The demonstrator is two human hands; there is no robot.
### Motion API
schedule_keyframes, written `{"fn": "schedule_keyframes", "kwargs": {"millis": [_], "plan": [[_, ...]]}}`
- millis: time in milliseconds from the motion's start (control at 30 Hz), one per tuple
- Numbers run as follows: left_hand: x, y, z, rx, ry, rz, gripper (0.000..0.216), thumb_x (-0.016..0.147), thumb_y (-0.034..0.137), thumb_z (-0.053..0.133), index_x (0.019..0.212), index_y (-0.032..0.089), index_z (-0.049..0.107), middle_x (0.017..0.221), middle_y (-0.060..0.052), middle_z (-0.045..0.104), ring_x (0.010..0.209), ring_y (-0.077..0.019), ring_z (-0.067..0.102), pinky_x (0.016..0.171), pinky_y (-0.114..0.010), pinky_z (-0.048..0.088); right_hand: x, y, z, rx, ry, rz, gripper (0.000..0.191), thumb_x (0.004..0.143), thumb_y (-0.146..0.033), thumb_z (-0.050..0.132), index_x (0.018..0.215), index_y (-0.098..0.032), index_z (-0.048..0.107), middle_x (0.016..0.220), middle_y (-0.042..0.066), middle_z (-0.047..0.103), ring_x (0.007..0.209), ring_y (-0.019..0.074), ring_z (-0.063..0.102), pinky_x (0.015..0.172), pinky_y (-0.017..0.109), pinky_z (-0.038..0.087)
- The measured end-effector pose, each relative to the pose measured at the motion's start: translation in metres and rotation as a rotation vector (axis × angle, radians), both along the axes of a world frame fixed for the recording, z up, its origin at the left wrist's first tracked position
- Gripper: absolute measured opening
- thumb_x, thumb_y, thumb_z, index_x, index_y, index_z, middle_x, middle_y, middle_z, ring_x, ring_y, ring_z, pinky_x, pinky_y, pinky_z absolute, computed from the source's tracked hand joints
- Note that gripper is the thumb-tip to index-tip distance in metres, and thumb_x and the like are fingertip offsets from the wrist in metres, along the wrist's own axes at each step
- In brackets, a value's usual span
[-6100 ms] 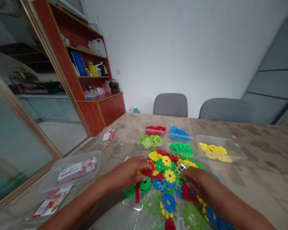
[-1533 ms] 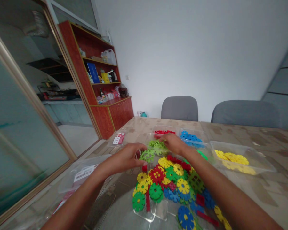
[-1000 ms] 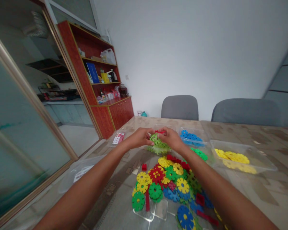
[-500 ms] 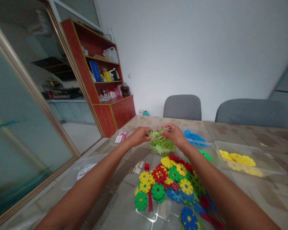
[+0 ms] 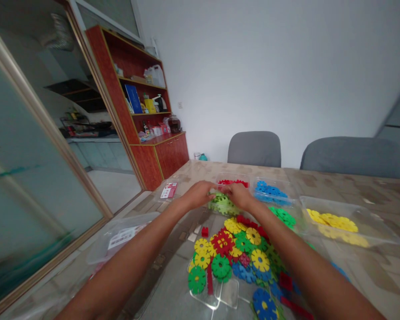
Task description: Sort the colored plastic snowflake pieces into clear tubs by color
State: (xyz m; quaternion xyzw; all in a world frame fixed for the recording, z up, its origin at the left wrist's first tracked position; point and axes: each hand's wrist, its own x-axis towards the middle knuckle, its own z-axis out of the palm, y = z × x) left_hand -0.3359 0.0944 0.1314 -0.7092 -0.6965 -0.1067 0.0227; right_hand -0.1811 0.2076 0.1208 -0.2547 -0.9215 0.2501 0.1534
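Note:
My left hand (image 5: 200,194) and my right hand (image 5: 239,195) face each other over a clear plastic container heaped with light green notched plastic pieces (image 5: 225,205). Both hands rest low at the heap, thumbs apart from the fingers; the fingertips are partly hidden, and I see nothing gripped in either. Behind them stands a clear box of red pieces (image 5: 233,182). Between my forearms lies a mixed pile of flower-shaped discs, among them a yellow disc (image 5: 259,260), a green disc (image 5: 220,266), a red square piece (image 5: 222,242) and a blue disc (image 5: 264,304).
To the right are clear boxes with blue pieces (image 5: 270,193), green pieces (image 5: 282,216) and yellow pieces (image 5: 333,221). Clear lids with labels (image 5: 168,190) lie on the left. Two grey chairs (image 5: 254,149) stand across the table (image 5: 370,262).
My hands have come down and closer together over the light green heap. The red pieces behind them now show. Earlier, light green pieces were raised between my fingers.

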Motion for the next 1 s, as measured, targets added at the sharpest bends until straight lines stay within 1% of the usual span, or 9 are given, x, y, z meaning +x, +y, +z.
{"fn": "schedule_keyframes", "kwargs": {"millis": [133,267,367,467,533,633,800,900,1000], "plan": [[0.01,0.003,0.004,-0.059,0.06,-0.072,0.024,0.086,0.015,0.061,0.106,0.023,0.073,0.119,-0.004,0.072,0.112,-0.022,0.064,0.1,-0.029,0.044,0.01,0.01,0.005,0.012,0.059,-0.019,0.023,0.097,-0.032,0.061,0.114,-0.019,0.065,0.119,0.007,0.066,0.099,0.0214,0.066,0.086,0.042,0.056],[0.015,0.006,0.007,-0.098,0.128,-0.06,0.016,0.087,0.012,0.06,0.088,0.018,0.075,0.102,-0.009,0.076,0.102,-0.026,0.068,0.097,-0.036,0.045,0.034,0.029,0.009,-0.02,0.119,-0.084,0.02,0.097,-0.033,0.06,0.11,-0.018,0.066,0.112,0.006,0.068,0.093,0.0191,0.067,0.082,0.039,0.057],[0.017,0.011,0.009,-0.093,0.149,-0.048,0.014,0.086,0.016,0.064,0.094,0.018,0.075,0.109,-0.011,0.074,0.107,-0.0286,0.066,0.099,-0.04,0.044,0.053,0.038,0.009,-0.064,0.157,-0.091,0.019,0.098,-0.033,0.06,0.106,-0.017,0.066,0.104,0.004,0.07,0.087,0.0175,0.068,0.079,0.038,0.057],[0.022,0.019,0.01,-0.109,0.142,-0.084,0.017,0.087,0.017,0.065,0.101,0.021,0.074,0.111,-0.008,0.074,0.106,-0.0246,0.067,0.095,-0.033,0.047,0.069,0.038,0.009,-0.104,0.201,-0.081,0.016,0.096,-0.03,0.061,0.101,-0.016,0.067,0.095,0.002,0.071,0.082,0.0168,0.068,0.077,0.037,0.057],[0.025,0.024,0.01,-0.121,0.137,-0.102,0.016,0.088,0.017,0.063,0.1,0.02,0.074,0.106,-0.007,0.076,0.101,-0.0224,0.068,0.092,-0.032,0.049,0.079,0.036,0.008,-0.129,0.231,-0.069,0.012,0.095,-0.023,0.059,0.098,-0.016,0.069,0.089,0.002,0.073,0.079,0.0166,0.069,0.075,0.034,0.056],[0.029,0.03,0.009,-0.12,0.134,-0.104,0.017,0.091,0.016,0.058,0.097,0.015,0.073,0.098,-0.008,0.076,0.093,-0.0216,0.07,0.088,-0.034,0.051,0.094,0.03,0.008,-0.159,0.275,-0.05,0.021,0.088,-0.018,0.052,0.095,-0.018,0.072,0.082,0.003,0.075,0.075,0.018,0.07,0.072,0.031,0.055],[0.027,0.029,0.007,-0.098,0.114,-0.126,0.022,0.085,0.011,0.059,0.095,0.021,0.076,0.101,-0.006,0.076,0.098,-0.0224,0.069,0.09,-0.03,0.05,0.122,0.013,0.012,-0.183,0.309,-0.034,0.029,0.081,-0.036,0.052,0.093,-0.019,0.072,0.083,0.006,0.077,0.077,0.0249,0.072,0.068,0.035,0.055],[0.026,0.027,0.009,-0.066,0.083,-0.12,0.021,0.083,0.011,0.061,0.095,0.021,0.076,0.098,-0.007,0.077,0.097,-0.0238,0.068,0.091,-0.031,0.05,0.14,-0.003,0.019,-0.183,0.299,-0.022,0.034,0.081,-0.044,0.052,0.092,-0.019,0.072,0.081,0.006,0.077,0.076,0.0268,0.072,0.068,0.036,0.055],[0.029,0.015,0.015,0.012,0.032,-0.099,0.025,0.087,0.012,0.056,0.102,0.02,0.074,0.103,-0.006,0.076,0.102,-0.0244,0.066,0.097,-0.034,0.048,0.166,-0.017,0.023,-0.143,0.263,-0.022,0.033,0.084,-0.047,0.053,0.09,-0.022,0.074,0.08,0.006,0.078,0.075,0.0273,0.072,0.066,0.035,0.055]]}}
